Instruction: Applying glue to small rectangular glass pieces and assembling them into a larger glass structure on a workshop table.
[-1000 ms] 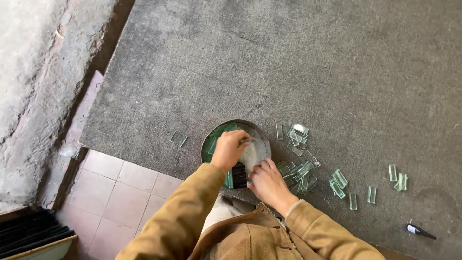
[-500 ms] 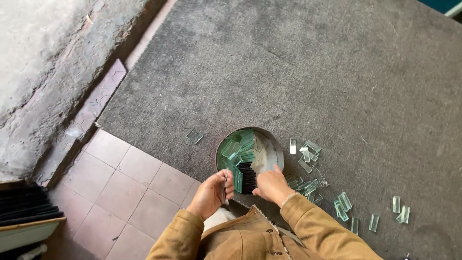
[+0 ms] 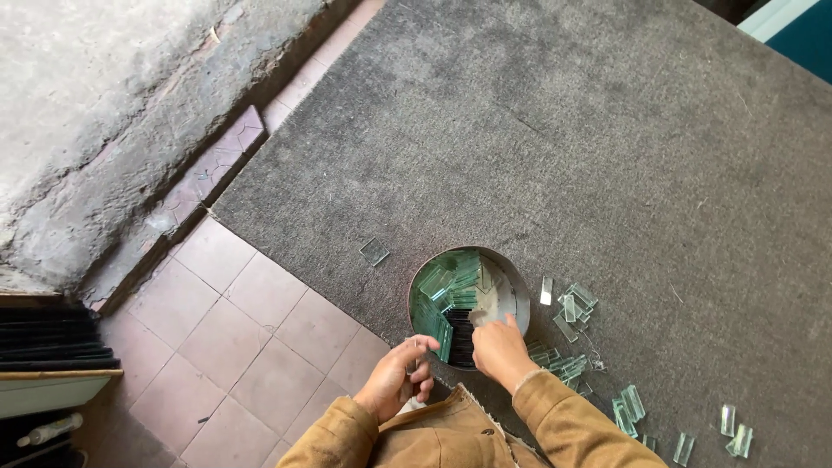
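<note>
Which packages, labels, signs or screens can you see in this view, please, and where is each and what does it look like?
No labels, signs or screens show.
Round tin: on the grey mat, part filled with upright greenish glass strips; right hand at its near rim, left hand beside it.
White bottle: bottom left, lying down, too small to tell more.

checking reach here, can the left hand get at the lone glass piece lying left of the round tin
Probably yes. The left hand sits at the round tin's near-left rim, and the lone glass piece lies on bare grey carpet beyond it, with nothing between them.
</note>
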